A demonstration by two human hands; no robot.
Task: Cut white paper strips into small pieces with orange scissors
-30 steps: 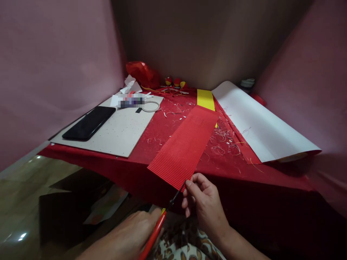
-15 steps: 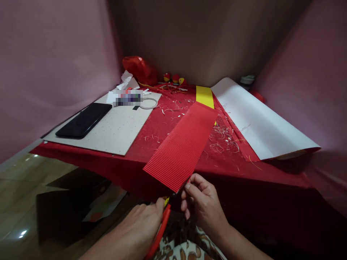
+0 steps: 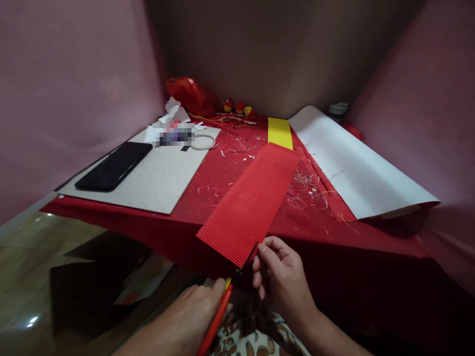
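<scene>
A strip of red corrugated paper [image 3: 250,202] slants over the table's front edge, its near end jutting out toward me. My left hand [image 3: 195,309] is closed around scissors [image 3: 217,321] with orange-red handles and a bit of yellow. Their dark blades lie along the strip's near right edge, pointing away from me. My right hand [image 3: 282,269] pinches that same edge between thumb and fingertips, close to the blade tips. Its other fingers are loosely curled. A yellow strip [image 3: 280,132] lies at the far end of the red one.
Left on the red-covered table [image 3: 208,198] is a grey board [image 3: 166,183] bearing a black phone [image 3: 115,165]. At the right lies a large curled white sheet [image 3: 352,163]. Thread-like scraps [image 3: 300,190] are scattered about. A red plastic bag [image 3: 189,94] and small red-yellow figures [image 3: 239,107] stand behind.
The red strip has shifted slightly toward me and to the right. My right hand has moved a little right, and more of the scissors' dark blades shows now.
</scene>
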